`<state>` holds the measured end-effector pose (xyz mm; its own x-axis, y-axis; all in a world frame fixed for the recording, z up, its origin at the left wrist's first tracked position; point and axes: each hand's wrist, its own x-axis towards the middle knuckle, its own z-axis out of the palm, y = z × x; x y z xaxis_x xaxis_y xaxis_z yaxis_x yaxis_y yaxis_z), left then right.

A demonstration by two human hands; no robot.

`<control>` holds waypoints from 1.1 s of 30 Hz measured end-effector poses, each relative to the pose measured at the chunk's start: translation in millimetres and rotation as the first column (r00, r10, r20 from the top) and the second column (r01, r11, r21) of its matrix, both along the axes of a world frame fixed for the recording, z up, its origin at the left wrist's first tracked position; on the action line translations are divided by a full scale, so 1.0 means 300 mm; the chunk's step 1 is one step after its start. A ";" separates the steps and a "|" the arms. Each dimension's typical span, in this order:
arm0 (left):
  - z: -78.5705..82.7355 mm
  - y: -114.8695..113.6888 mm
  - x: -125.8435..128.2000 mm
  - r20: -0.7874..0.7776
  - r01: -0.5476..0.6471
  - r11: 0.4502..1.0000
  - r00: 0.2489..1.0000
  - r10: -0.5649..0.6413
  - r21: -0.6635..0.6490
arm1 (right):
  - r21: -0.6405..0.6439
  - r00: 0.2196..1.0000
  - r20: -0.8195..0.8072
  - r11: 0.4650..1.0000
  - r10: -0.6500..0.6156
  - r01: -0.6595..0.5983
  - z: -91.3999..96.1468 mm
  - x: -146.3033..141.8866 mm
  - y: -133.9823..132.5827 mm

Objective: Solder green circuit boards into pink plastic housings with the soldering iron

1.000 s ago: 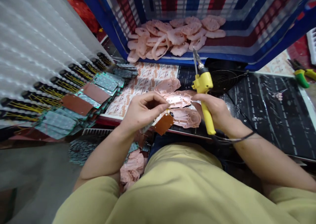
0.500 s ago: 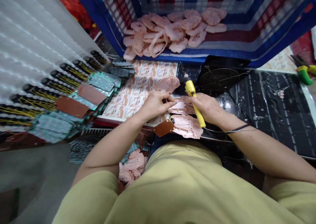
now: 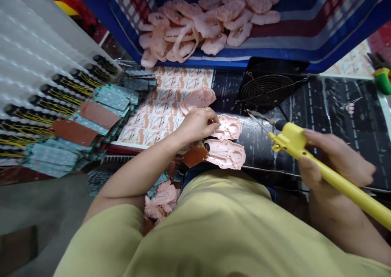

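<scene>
My right hand (image 3: pixel 342 157) grips a yellow soldering iron (image 3: pixel 293 140), its thin metal tip pointing up and left over the black work surface. My left hand (image 3: pixel 200 124) has its fingers pinched together over the left end of a pink plastic shell (image 3: pixel 229 127); what lies between the fingertips is hidden. Just below, nearer my body, a second pink shell (image 3: pixel 227 154) lies hollow side up. A brown circuit board (image 3: pixel 194 156) sits against its left end, with a small dark round part at the join. Beyond my left hand rests another pink piece (image 3: pixel 198 99).
A blue crate (image 3: pixel 195 61) with pink parts (image 3: pixel 183 28) stands at the back. A black fan (image 3: pixel 265 89) sits before it. Stacked circuit boards (image 3: pixel 51 157) and wired black parts (image 3: pixel 55 102) crowd the left. Green-yellow pliers (image 3: pixel 382 79) lie far right.
My right hand has drawn away from the shells to the right and towards me, taking the soldering iron with it. My left hand stays at the upper shell, its fingers shifted slightly.
</scene>
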<state>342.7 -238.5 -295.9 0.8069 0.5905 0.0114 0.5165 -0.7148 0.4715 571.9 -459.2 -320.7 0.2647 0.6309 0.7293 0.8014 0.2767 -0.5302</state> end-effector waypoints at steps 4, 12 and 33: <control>0.001 -0.002 0.018 -0.065 0.006 0.998 0.998 -0.002 0.067 | -0.027 0.992 0.004 0.991 0.128 -0.128 -0.069 -0.012 0.033; 0.003 -0.002 0.024 -0.085 0.030 0.995 0.996 -0.022 0.093 | 0.045 0.962 -0.065 0.963 0.267 -0.264 -0.087 -0.020 0.106; 0.001 -0.012 0.030 -0.119 0.024 0.993 0.993 -0.010 0.117 | -0.036 0.982 -0.015 0.982 0.187 -0.187 -0.071 0.019 0.070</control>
